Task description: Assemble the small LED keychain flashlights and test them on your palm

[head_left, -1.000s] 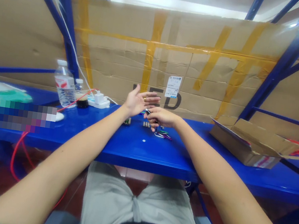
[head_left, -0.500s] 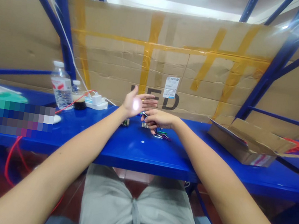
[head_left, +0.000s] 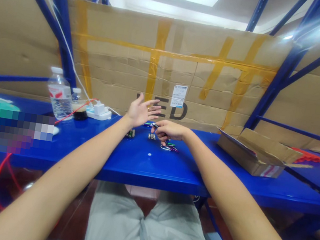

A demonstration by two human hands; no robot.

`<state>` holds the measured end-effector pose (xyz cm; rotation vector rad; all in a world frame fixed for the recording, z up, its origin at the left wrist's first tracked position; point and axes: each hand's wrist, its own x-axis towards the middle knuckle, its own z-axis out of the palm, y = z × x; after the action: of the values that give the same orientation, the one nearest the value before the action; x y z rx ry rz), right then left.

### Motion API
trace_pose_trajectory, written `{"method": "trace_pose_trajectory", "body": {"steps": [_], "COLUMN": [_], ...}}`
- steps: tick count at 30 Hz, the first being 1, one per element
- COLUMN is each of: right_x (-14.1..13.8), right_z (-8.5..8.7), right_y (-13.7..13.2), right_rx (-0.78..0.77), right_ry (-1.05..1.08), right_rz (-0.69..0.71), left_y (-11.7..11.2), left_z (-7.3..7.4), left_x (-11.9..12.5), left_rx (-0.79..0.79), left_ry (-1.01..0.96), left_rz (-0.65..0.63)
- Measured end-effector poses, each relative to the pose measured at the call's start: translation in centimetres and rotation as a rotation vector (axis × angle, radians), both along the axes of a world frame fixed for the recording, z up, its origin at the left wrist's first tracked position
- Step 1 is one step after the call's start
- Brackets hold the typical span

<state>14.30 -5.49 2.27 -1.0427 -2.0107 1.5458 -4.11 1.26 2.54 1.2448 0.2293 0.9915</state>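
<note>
My left hand [head_left: 140, 113] is held up over the table, palm showing and fingers spread, with nothing in it. To its right, my right hand [head_left: 169, 131] is closed around a small dark flashlight [head_left: 155, 126], whose silvery end points toward the left palm. No light spot shows on that palm. Below the right hand lie several coloured carabiner clips [head_left: 170, 148], partly hidden by the fingers. Small silver button cells [head_left: 152, 136] sit in rows between the hands. Beyond them is a blue metallic tube [head_left: 148, 124]. A small green-and-dark item [head_left: 131, 133] is partly hidden by my left wrist.
An open cardboard box [head_left: 251, 153] stands on the blue table [head_left: 152, 171] at right. On the left are a water bottle [head_left: 60, 95], a small bottle of dark liquid [head_left: 79, 106] and a white power strip [head_left: 98, 111]. Large cardboard [head_left: 120, 66] closes off the back.
The bright light spot on my left palm has gone. Both hands stay nearly in place, while the whole view has shifted slightly. My right hand still holds the flashlight.
</note>
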Motion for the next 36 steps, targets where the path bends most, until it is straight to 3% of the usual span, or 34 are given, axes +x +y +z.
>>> {"method": "trace_pose_trajectory", "body": {"steps": [15, 36], "right_x": [0.7, 0.3], "right_z": [-0.3, -0.4], "right_y": [0.2, -0.1], "right_rx": [-0.025, -0.065], "right_ry": [0.063, 0.084], "right_rz": [0.004, 0.031], "left_y": [-0.2, -1.1], "left_z": [-0.1, 0.0], "left_x": [0.2, -0.2], "left_rx": [-0.009, -0.026], "left_ry": [0.003, -0.005], "left_rz": [-0.068, -0.062]}}
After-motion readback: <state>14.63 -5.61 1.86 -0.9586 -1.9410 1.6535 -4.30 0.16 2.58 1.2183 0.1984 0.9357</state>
